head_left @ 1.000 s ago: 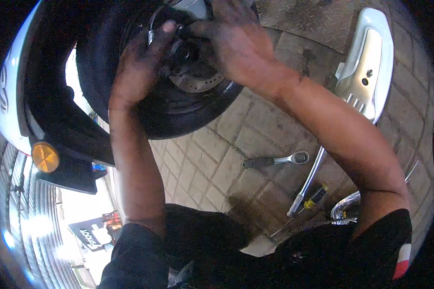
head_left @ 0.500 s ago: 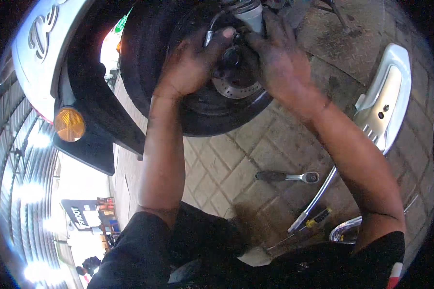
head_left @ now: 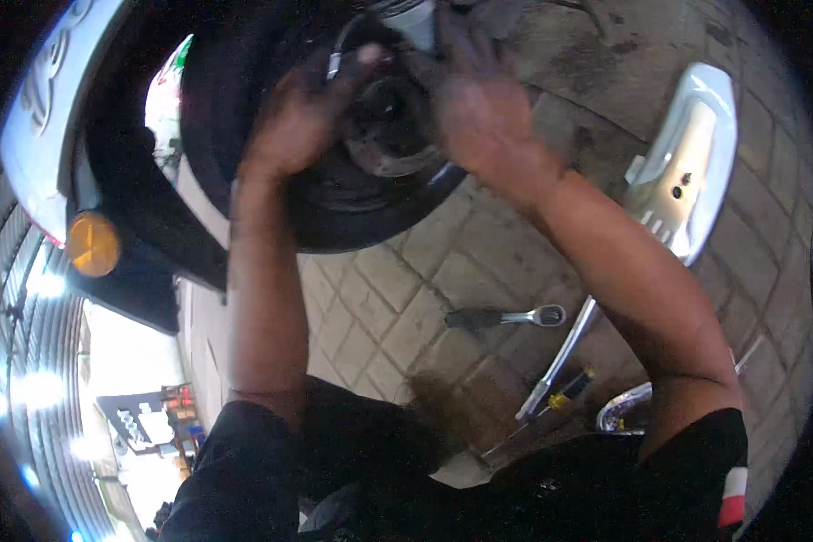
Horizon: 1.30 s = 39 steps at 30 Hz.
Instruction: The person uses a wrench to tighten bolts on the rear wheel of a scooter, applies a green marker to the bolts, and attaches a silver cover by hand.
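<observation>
Hands: 2, both up at the wheel hub, fingers dark and blurred.
Left hand: 11 o'clock, thumb raised, fingers bent in at the hub; grip opening and anything held, cannot tell.
Right hand: 1 o'clock, fingers curled toward the hub from the other side; cannot tell if grip is closed or on what.
Wheel: 1 black tyre, 11 o'clock; 1 perforated brake disc, 12 o'clock, below and between the hands.
Ratchet: 1, dark handle, on paving, 4 o'clock.
Rod: 1, silver, 4 o'clock, upper end behind right forearm.
Screwdriver: 1, yellow-black handle, just beside the rod, 4 o'clock.
Chrome piece: 1, curved, partly hidden by right arm, 4 o'clock.
Cover: 1, white and metal, 2 o'clock.
Reflector: 1, orange, 9 o'clock.
</observation>
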Motion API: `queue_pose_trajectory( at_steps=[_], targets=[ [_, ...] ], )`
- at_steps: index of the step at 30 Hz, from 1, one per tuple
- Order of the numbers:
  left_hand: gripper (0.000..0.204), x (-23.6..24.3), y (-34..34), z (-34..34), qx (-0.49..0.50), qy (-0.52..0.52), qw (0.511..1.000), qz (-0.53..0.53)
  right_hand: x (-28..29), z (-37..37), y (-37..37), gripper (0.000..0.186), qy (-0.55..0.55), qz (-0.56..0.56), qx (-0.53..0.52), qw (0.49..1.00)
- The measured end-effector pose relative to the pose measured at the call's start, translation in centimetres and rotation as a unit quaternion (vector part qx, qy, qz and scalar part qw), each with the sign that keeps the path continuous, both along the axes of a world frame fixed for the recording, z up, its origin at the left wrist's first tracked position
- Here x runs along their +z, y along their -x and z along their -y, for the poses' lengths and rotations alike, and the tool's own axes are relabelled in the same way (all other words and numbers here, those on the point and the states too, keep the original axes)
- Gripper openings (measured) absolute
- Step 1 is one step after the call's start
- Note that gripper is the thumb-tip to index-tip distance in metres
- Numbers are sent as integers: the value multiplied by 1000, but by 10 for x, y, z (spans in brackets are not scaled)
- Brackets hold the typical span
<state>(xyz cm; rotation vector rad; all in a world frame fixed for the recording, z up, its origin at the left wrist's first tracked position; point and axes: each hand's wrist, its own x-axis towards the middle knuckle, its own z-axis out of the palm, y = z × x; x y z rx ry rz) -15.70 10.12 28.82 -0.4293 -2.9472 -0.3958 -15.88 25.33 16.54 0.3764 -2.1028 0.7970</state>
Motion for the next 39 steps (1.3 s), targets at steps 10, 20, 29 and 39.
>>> queue_pose_trajectory(
  at_steps=[10,20,29,39],
  targets=[
    [60,4,-14,-19,15,-60,998,32,-10,1,-1,30,24,-26,-33,999],
    [60,0,-8,-12,16,-59,998,7,-4,-1,-7,29,53,-40,10,998],
    [61,3,-14,-10,20,-51,998,-13,-6,4,-4,35,93,-18,70,993],
    [64,2,-9,-5,6,-44,998,-37,-4,4,-1,34,170,-12,155,973]
  ],
)
